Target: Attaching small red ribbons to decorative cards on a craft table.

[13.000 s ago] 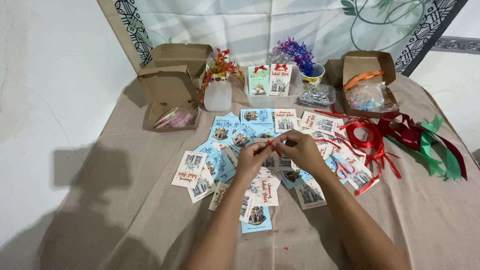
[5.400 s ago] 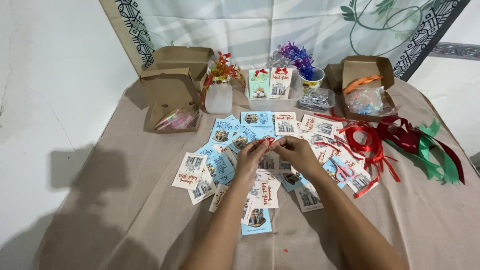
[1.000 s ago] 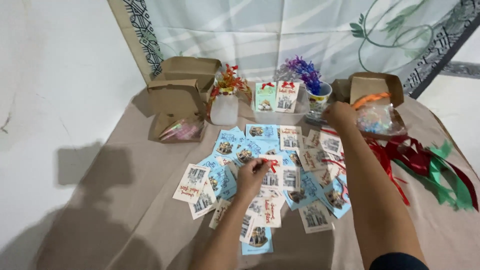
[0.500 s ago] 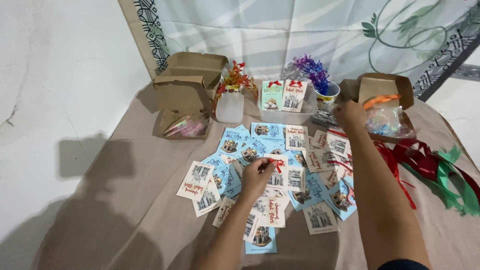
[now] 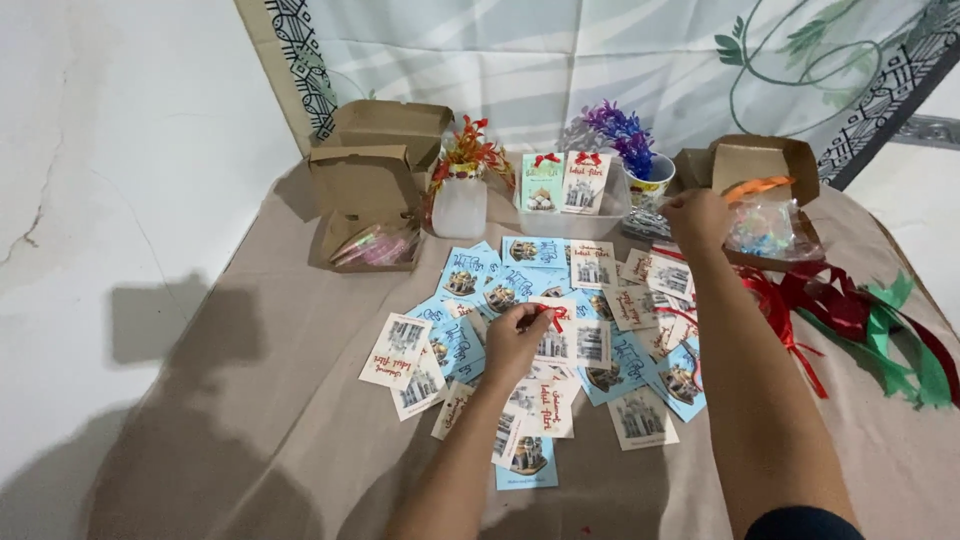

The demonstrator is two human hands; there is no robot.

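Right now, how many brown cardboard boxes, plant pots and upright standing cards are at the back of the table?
Brown cardboard boxes: 2
Pots with artificial plants: 2
Upright cards with red bows: 2
Total: 6

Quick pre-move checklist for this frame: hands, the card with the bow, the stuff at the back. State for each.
1. Left hand grips the card with the red bow: ok, fingers pinch its left edge.
2. Right hand has reached the back of the table, beside the open cardboard box: ok.
3. Right hand holds something: cannot tell, fingers curl away from the camera.
4. Spread of cards lies flat on the cloth: ok, though overlapping.
5. Red and green ribbons lie apart from both hands: ok.
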